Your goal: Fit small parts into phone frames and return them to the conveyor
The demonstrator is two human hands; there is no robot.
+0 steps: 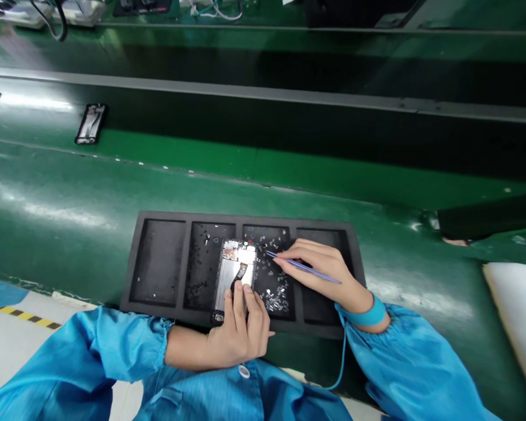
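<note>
Phone housing [234,280] lies open across two compartments of the foam tray [179,215], and the left hand [239,333] clamps it steady. The right hand [319,272] pinches blue tweezers [307,270] penlike for precise control, tips just beside the housing.

An open phone [234,275] is laid flat across a black foam tray [241,217]. Its silver inside is shown, with a copper patch [230,254] near the top. A black ribbon cable [240,273] is bent over it. The phone is held by the left hand [239,330]. Thin blue tweezers [326,275] are held in the right hand [311,263], their tips just beside the phone.
</note>
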